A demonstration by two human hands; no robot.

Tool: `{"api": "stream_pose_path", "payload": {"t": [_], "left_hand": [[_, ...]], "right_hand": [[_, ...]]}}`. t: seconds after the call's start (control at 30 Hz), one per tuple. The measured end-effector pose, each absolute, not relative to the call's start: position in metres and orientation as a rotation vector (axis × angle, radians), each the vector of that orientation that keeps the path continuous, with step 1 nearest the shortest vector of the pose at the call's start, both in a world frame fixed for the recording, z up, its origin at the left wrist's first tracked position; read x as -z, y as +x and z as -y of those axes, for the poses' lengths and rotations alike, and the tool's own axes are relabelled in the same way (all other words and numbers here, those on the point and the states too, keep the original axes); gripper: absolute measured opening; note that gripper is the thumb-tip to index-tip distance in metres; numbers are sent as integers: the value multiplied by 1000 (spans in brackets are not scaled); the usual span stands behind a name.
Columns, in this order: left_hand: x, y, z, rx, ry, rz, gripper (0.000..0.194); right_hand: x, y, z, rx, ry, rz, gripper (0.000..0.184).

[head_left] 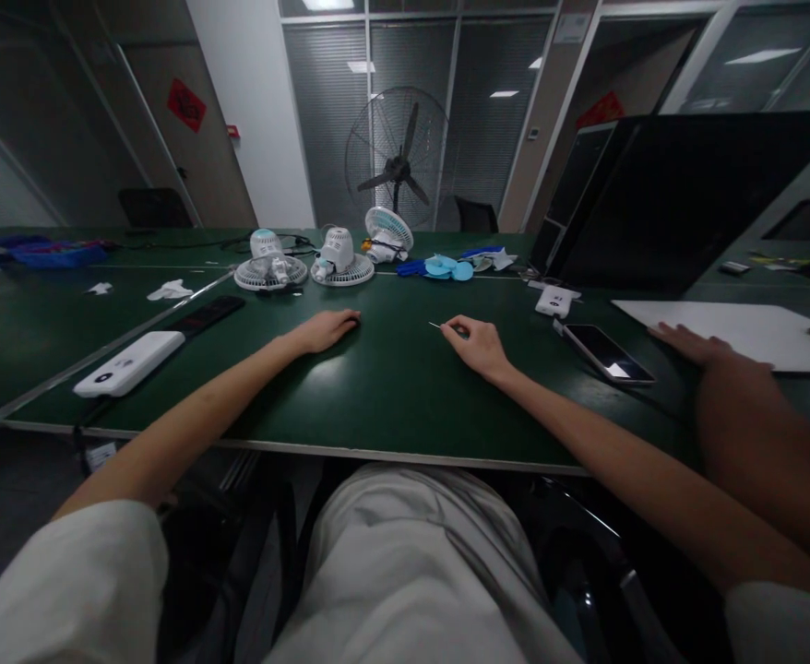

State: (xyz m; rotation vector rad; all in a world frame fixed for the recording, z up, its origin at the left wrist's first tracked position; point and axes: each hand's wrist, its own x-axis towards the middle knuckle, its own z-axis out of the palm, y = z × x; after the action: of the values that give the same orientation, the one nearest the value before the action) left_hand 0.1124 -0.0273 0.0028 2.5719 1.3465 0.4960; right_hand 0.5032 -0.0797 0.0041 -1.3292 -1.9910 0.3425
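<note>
My right hand (475, 345) is above the green table (384, 406), its thumb and fingers pinched together. From the pinch a thin, pale, needle-like rod (434, 325) sticks out toward the left. Its other end is hidden in my fingers. My left hand (326, 330) rests on the table to the left, apart from the rod. Its fingers are drawn together with the thumb, and whether they hold anything small is hidden.
Small white fans (339, 254) stand at the back beside light-blue pieces (448, 267). A white device (132, 362) lies left; a phone (609, 353) and a white box (555, 301) lie right. Another person's hand (692, 343) rests on a white board (744, 323) near a large black monitor (682, 203).
</note>
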Motion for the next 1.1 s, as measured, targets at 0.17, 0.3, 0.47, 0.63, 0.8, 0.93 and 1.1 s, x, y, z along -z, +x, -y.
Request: {"api": "stream_pose_path", "payload": {"t": [0.17,0.3,0.47,0.63,0.8,0.93,1.1], "left_hand": [[5,-31,18,-489,2324,-1993,44],[11,-71,13,-434,2261,-2187,49],[11,-60,8,-388,2282,-2224,54],[5,-57,12,-508,2173,-2358,57],[2,-66,18,-646,2105,-2376,57],[-2,-64,19,-685,2069,-2406,56],[-12,-57,24,-737,1942,-2513,43]], "right_hand": [[-3,505,77,-360,-1320,2010,43],[-1,505,74,-290,-1357,2014,43],[-2,504,77,-291,-1353,2026,43],[-2,505,77,-324,-1341,2045,44],[-2,505,76,-327,-1356,2045,45],[-5,504,79,-369,-1342,2056,44],[-7,504,82,-386,-1341,2062,44]]}}
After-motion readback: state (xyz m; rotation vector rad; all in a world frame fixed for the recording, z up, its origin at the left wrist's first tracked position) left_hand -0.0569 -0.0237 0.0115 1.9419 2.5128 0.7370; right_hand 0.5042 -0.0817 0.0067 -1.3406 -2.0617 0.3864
